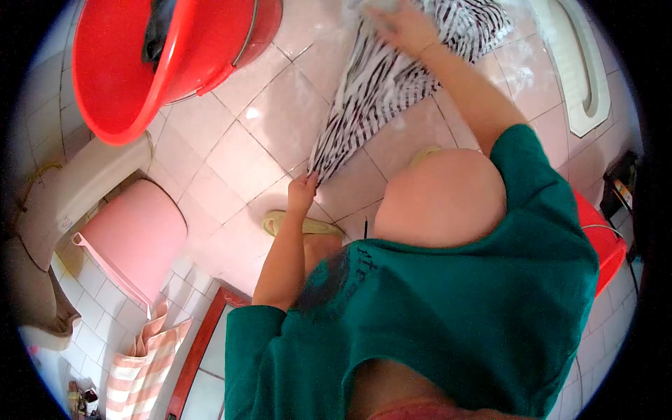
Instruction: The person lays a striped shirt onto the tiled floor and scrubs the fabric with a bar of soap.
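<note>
A black-and-white striped cloth (371, 91) lies stretched and wrinkled over the pink floor tiles, with whitish foam on and around it. My left hand (302, 190) pinches its narrow near corner, closed on the fabric. At the far end of the cloth, my right hand (406, 29) is pressed down over it, slightly blurred. Its fingers look closed around a pale object at the top edge of the view, whose kind I cannot make out.
A large red bucket (189, 66) with dark material inside stands at upper left. Below it are a pale fixture (87, 185), a pink bucket (136, 238) and a striped towel (147, 364). A white fixture (584, 70) borders the right, near another red container (602, 245).
</note>
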`<control>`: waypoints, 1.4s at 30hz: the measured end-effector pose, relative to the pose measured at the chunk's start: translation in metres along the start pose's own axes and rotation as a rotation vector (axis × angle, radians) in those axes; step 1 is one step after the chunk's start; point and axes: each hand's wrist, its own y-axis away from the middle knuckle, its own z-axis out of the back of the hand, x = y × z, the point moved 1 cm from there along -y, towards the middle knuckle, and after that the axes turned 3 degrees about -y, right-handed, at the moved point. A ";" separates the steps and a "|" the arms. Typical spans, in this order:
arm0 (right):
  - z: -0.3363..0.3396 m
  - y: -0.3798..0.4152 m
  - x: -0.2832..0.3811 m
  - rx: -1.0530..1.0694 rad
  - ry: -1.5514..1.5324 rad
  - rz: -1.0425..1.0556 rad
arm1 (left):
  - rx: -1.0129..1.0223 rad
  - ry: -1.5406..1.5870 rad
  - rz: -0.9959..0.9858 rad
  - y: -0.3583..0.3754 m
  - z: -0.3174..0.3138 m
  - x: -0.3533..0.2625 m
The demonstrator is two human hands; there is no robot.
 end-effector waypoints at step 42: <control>-0.074 0.135 0.148 0.408 -0.437 0.726 | -0.008 0.097 -0.046 -0.003 -0.014 -0.007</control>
